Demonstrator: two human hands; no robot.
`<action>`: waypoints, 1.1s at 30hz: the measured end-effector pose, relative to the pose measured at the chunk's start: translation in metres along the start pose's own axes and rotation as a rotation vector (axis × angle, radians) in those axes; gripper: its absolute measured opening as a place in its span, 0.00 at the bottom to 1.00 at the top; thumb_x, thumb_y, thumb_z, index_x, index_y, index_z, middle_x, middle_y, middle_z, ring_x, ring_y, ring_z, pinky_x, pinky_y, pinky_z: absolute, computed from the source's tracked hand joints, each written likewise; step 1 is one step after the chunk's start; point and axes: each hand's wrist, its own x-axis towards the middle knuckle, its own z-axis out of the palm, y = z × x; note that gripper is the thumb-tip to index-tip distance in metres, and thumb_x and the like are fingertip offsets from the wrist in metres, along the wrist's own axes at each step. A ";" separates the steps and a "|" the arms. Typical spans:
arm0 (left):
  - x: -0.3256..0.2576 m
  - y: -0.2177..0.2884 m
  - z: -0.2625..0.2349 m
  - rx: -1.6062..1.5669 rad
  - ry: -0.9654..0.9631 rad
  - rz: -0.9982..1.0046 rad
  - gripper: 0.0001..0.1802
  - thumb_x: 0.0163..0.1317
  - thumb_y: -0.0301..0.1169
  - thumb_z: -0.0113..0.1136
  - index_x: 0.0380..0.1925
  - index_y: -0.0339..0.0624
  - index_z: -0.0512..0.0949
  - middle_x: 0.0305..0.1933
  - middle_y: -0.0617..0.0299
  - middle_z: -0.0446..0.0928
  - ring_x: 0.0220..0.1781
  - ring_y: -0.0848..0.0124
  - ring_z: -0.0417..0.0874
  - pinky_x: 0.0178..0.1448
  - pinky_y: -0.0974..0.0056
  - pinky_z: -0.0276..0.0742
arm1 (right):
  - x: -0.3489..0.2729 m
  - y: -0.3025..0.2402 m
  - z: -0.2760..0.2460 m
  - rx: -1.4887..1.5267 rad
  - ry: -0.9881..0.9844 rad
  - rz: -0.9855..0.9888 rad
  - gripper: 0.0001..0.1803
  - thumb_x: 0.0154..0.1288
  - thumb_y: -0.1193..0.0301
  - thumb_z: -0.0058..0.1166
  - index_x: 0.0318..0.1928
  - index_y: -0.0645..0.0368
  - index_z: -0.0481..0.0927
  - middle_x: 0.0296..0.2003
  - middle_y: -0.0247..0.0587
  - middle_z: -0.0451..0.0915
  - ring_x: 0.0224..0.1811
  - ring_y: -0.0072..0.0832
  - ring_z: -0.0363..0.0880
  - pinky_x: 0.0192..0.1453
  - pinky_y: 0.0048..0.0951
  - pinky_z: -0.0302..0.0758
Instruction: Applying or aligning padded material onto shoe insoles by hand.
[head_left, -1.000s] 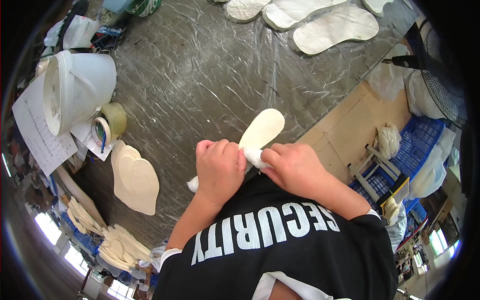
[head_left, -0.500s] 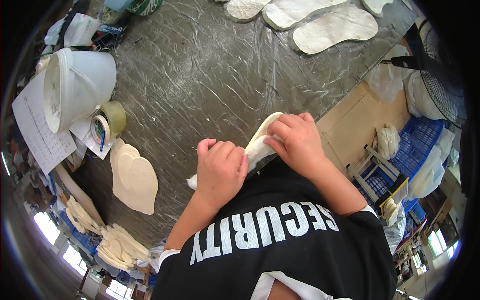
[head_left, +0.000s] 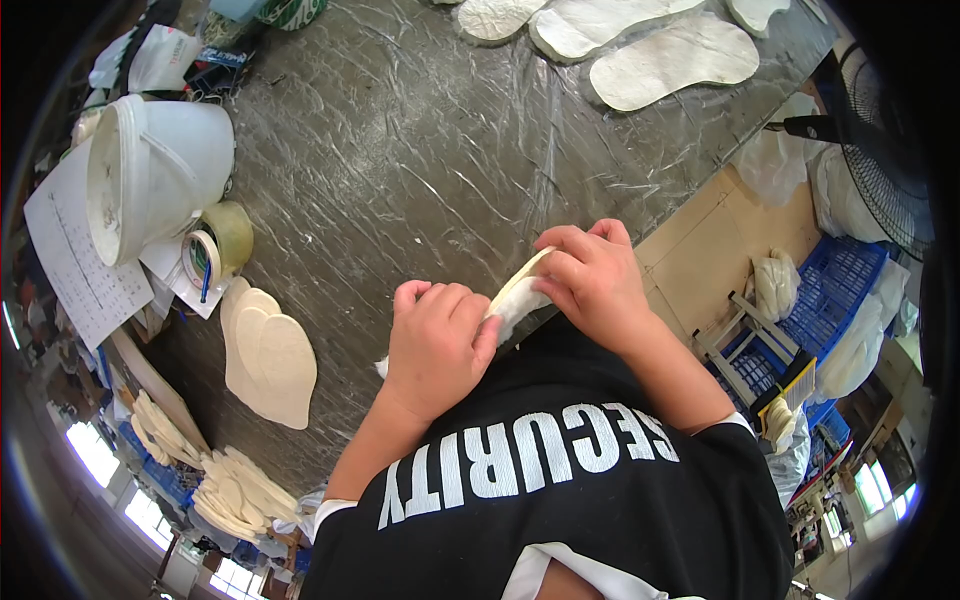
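Between my two hands, near the front edge of the table, is a cream insole-shaped piece (head_left: 518, 290) with fluffy white padding along its lower side. My left hand (head_left: 436, 340) is closed around its left part, and a bit of white fluff pokes out beyond my fingers. At the far end, my right hand (head_left: 592, 280) pinches the piece between thumb and fingers. The piece is tilted on edge, so its face is mostly hidden. A small stack of cream insole pieces (head_left: 275, 360) lies on the table to the left.
Plastic sheeting covers the dark table (head_left: 400, 150). White padded insoles (head_left: 675, 65) lie at its far right. On the left stand a white bucket (head_left: 180, 165), tape rolls (head_left: 228, 238) and a written sheet (head_left: 85, 255). A black fan (head_left: 875, 150) and blue crates (head_left: 835, 295) are at right.
My right hand has turned slightly, and the insole piece's far end has folded down, showing a thinner edge. My left hand has barely shifted.
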 end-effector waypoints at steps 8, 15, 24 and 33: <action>0.014 0.005 0.003 -0.063 -0.045 -0.027 0.13 0.51 0.29 0.67 0.38 0.40 0.79 0.34 0.61 0.79 0.37 0.62 0.80 0.47 0.57 0.67 | -0.001 -0.006 -0.002 -0.003 0.032 -0.025 0.11 0.48 0.69 0.69 0.31 0.50 0.79 0.42 0.31 0.81 0.34 0.28 0.77 0.45 0.38 0.65; 0.010 0.005 0.009 -0.066 -0.040 -0.009 0.10 0.51 0.28 0.66 0.35 0.42 0.80 0.31 0.63 0.79 0.34 0.63 0.79 0.44 0.58 0.67 | -0.005 -0.004 0.000 0.015 0.038 -0.020 0.11 0.48 0.69 0.69 0.31 0.50 0.79 0.42 0.31 0.81 0.33 0.27 0.78 0.45 0.37 0.65; 0.010 0.006 0.013 -0.095 0.025 0.006 0.06 0.50 0.25 0.65 0.30 0.41 0.80 0.27 0.62 0.77 0.30 0.61 0.77 0.42 0.59 0.66 | -0.010 -0.005 -0.001 0.025 0.021 -0.007 0.12 0.50 0.66 0.68 0.35 0.48 0.78 0.45 0.33 0.79 0.36 0.29 0.79 0.52 0.40 0.63; -0.001 0.004 0.014 -0.139 0.100 0.000 0.05 0.50 0.22 0.64 0.28 0.40 0.79 0.23 0.62 0.74 0.27 0.62 0.75 0.41 0.58 0.64 | -0.019 -0.004 -0.015 0.526 0.026 0.327 0.26 0.44 0.77 0.73 0.46 0.59 0.77 0.57 0.49 0.67 0.47 0.40 0.77 0.45 0.34 0.78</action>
